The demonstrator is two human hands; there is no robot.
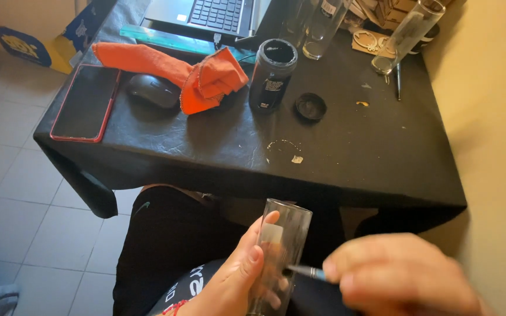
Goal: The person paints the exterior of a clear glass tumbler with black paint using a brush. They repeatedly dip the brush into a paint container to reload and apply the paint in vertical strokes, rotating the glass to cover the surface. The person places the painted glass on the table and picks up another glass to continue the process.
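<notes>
My left hand (pixel 238 278) grips a tall clear glass (pixel 283 234) over my lap, below the table's front edge. The glass has a pale patch on its side. My right hand (pixel 402 275), blurred, holds a thin brush (pixel 306 271) whose tip touches the side of the glass. On the table above stands an open black jar (pixel 272 76) with its black lid (pixel 311 106) lying beside it to the right.
A black-covered table (pixel 352 164) carries an orange cloth (pixel 188 73), a dark mouse (pixel 152 89), a red-cased phone (pixel 86 102), a laptop (pixel 206 14) and more clear glasses (pixel 405 35) at the back. A yellow wall (pixel 493 117) is on the right, tiled floor on the left.
</notes>
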